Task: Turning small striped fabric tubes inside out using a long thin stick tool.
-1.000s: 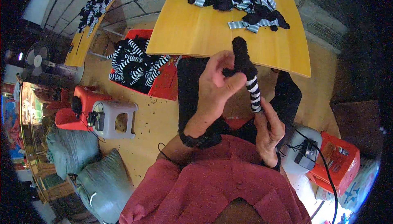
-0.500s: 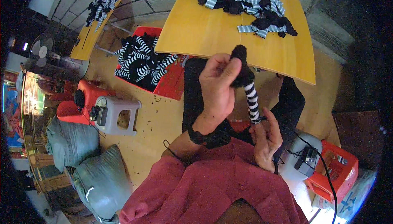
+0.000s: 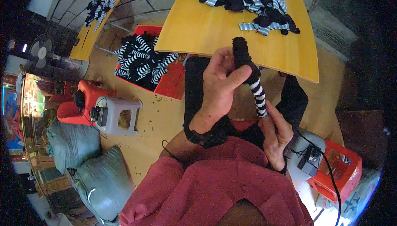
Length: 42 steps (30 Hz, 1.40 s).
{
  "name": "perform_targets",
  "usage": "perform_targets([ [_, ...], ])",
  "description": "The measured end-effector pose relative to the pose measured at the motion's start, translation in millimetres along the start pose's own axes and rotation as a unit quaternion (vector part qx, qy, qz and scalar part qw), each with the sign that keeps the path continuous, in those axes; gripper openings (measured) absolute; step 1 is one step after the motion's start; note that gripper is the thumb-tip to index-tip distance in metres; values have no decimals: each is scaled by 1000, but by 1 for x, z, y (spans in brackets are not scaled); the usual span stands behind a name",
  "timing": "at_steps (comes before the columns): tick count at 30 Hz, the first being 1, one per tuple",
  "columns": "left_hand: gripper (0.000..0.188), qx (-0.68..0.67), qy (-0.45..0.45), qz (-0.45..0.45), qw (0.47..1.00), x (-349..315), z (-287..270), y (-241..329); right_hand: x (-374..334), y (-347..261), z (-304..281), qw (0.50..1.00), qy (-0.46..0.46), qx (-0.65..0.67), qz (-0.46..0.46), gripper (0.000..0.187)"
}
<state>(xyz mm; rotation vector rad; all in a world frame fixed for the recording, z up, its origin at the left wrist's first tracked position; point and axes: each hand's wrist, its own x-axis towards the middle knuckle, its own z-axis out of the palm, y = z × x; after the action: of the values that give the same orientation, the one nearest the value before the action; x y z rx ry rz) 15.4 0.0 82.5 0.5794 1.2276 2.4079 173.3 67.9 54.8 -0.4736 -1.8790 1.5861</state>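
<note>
In front of me is a slim knitted tube [image 3: 257, 94], striped black and white, with a fuzzy black upper end. My left hand [image 3: 220, 86] is closed round the fuzzy black part, thumb lying across its front. The black tip sticks up beyond my fingers, in front of the table edge. At the lower end of the striped part, my right hand [image 3: 276, 134] has its fingers closed on the tube; its fingertips are partly hidden. The tube leans, its bottom toward my right hand.
A yellow table [image 3: 194, 23] ahead bears a pile of striped strips with black ends [image 3: 252, 5]. Left of it, a red bin [image 3: 171, 86] holds striped knitted pieces [image 3: 142, 58]. Stools [image 3: 118, 112] stand at left, with stuffed sacks [image 3: 103, 182]; a red stool [image 3: 341, 172] stands right.
The tube has shifted slightly right and more of its black end shows above my left hand. My left thumb has moved down along the black part. My right hand has moved a little right.
</note>
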Motion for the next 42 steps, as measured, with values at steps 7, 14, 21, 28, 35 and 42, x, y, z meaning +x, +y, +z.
perform_targets([
  [7,34,-144,-148,-97,974,11,-7,15,-6,9,2,994,7,-86,-73,32],
  [14,22,-180,-73,-27,980,11,2,15,-18,4,13,997,23,-63,-35,35],
  [21,23,-217,-72,-45,972,-10,15,5,-21,17,18,997,32,-66,-31,37],
  [28,23,-210,-95,-54,972,-18,14,-5,-5,-11,10,874,-66,363,316,40],
  [35,24,-166,-93,-86,978,-9,10,6,-4,-5,8,958,-49,210,189,40],
  [42,26,-194,-129,-62,971,11,-3,24,-16,2,5,992,-47,53,108,37],
])
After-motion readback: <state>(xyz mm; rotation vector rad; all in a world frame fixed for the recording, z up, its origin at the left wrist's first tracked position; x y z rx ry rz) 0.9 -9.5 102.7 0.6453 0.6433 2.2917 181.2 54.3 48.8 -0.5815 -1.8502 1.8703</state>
